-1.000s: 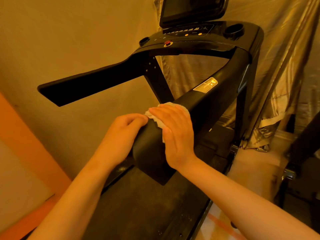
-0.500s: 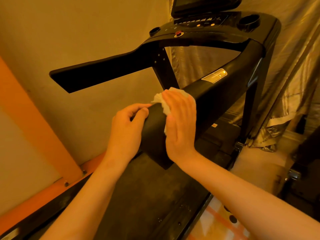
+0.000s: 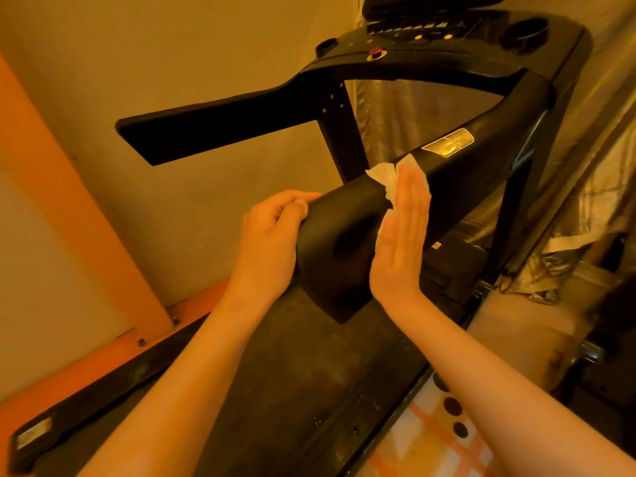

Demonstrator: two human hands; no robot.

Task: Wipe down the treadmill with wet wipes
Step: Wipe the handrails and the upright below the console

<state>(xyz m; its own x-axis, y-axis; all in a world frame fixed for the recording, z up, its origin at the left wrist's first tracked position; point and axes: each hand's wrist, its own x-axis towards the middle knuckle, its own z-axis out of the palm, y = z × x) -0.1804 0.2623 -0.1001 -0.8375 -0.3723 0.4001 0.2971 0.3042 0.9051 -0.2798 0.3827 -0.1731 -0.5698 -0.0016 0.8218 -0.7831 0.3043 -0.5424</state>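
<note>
Your left hand point(image 3: 270, 242) curls round the near handrail point(image 3: 337, 218) at its end, steadying it. On the rail's other side your right hand point(image 3: 402, 235) lies flat, pressing the bunched wet wipe point(image 3: 383, 175) against it. Nothing pinches that wipe: ease the pressure and it could slip to the belt point(image 3: 292, 373) below the rail.

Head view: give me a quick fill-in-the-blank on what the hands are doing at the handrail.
The right hand presses a white ____ flat against the handrail.
The handrail's near end is gripped by the ____.
The red button sits on the ____ at the top.
Missing: wipe; left hand; console.
</note>
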